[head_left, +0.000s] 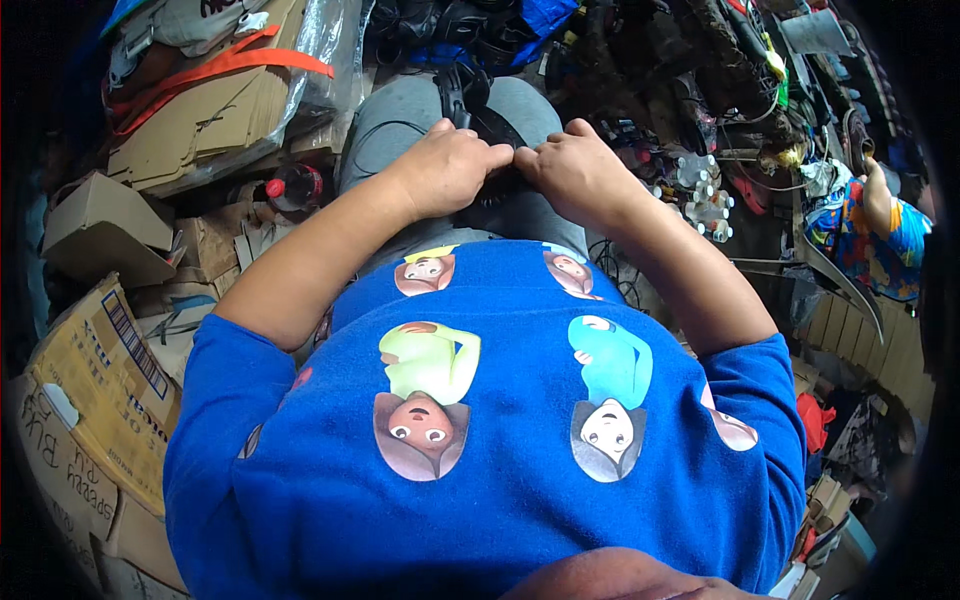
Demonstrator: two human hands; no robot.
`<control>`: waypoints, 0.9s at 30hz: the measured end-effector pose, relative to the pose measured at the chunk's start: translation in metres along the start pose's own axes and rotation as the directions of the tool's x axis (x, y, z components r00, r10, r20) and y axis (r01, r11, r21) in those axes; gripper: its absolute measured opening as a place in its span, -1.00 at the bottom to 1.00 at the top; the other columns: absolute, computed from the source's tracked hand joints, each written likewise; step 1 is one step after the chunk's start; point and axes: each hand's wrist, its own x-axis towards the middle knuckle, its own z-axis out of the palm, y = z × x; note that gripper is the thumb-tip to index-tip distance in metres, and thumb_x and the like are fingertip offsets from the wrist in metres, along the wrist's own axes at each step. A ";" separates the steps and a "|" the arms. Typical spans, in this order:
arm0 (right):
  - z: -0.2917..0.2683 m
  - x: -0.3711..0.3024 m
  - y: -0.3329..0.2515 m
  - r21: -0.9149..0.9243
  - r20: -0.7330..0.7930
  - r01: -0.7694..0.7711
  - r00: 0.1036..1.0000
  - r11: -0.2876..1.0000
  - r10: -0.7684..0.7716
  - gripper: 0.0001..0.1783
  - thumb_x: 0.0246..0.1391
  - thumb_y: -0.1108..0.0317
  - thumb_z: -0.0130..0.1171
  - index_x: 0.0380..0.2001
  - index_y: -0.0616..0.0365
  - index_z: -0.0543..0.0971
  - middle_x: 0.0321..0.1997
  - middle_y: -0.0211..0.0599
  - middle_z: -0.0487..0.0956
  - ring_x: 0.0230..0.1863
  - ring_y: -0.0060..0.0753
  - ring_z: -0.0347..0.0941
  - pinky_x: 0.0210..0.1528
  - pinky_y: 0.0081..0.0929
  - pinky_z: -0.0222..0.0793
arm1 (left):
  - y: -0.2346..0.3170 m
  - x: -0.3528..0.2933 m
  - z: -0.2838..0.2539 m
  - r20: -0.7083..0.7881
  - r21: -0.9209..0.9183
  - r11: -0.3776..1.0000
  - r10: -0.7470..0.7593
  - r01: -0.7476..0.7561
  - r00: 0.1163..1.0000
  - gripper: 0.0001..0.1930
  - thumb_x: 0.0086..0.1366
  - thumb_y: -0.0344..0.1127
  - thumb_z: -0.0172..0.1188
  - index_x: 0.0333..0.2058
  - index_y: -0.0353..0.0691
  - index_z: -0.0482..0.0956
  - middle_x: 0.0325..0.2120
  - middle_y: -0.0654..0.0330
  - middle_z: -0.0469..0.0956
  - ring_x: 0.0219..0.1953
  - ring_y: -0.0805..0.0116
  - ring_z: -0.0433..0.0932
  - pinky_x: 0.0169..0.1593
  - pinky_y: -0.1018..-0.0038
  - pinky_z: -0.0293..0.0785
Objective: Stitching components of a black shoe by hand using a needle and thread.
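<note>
Over my lap, my left hand (452, 168) and my right hand (578, 172) are closed in pinches, their fingers almost meeting in the middle. Between them is a black strappy piece (496, 126) with a flat dark part and a loop-like band rising beyond my left knuckles. Its exact kind cannot be made out, since my fingers hide much of it. Both hands appear to grip its near edge. A thin black cord (385, 128) lies across the grey trousers (400, 103) on my left thigh.
Flattened cardboard (205, 135) with an orange strap lies to the left, above an open carton (105, 235) and a red-capped bottle (295, 188). Black items on blue plastic (450, 30) pile up ahead. Small bottles (705, 200), a curved blade (845, 280) and another person's arm (878, 200) are at right.
</note>
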 end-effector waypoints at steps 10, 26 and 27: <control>0.048 -0.089 0.069 0.560 0.114 -0.512 0.826 0.651 0.552 -0.87 -0.10 0.42 0.21 -0.40 0.00 0.54 -0.44 -0.28 0.57 -0.30 -0.23 0.49 -0.18 -0.45 0.30 | -0.064 -0.114 -0.048 -0.206 -0.009 0.970 -0.238 0.241 0.949 -0.78 0.03 -0.52 0.03 -0.31 -0.19 0.51 -0.44 0.11 0.50 -0.28 0.12 0.47 -0.15 0.29 0.32; 0.016 -0.093 0.058 0.868 0.355 -0.419 0.899 0.267 0.258 -0.79 -0.02 0.36 0.22 -0.32 0.25 0.58 -0.39 -0.37 0.53 -0.31 -0.51 0.43 -0.20 -0.53 0.34 | -0.034 -0.117 -0.088 -0.092 -0.237 0.956 -0.197 0.171 0.976 -0.87 0.15 -0.36 0.19 -0.41 -0.32 0.53 -0.52 0.18 0.47 -0.42 0.35 0.48 -0.32 0.47 0.40; 0.026 -0.117 0.071 0.719 0.342 -0.497 0.862 0.486 0.375 -0.80 -0.05 0.37 0.22 -0.32 0.23 0.60 -0.37 -0.30 0.54 -0.30 -0.40 0.45 -0.18 -0.48 0.35 | -0.047 -0.134 -0.101 -0.114 -0.195 0.932 -0.332 0.307 0.936 -0.90 0.10 -0.42 0.21 -0.41 -0.32 0.55 -0.50 0.16 0.47 -0.41 0.34 0.49 -0.28 0.46 0.40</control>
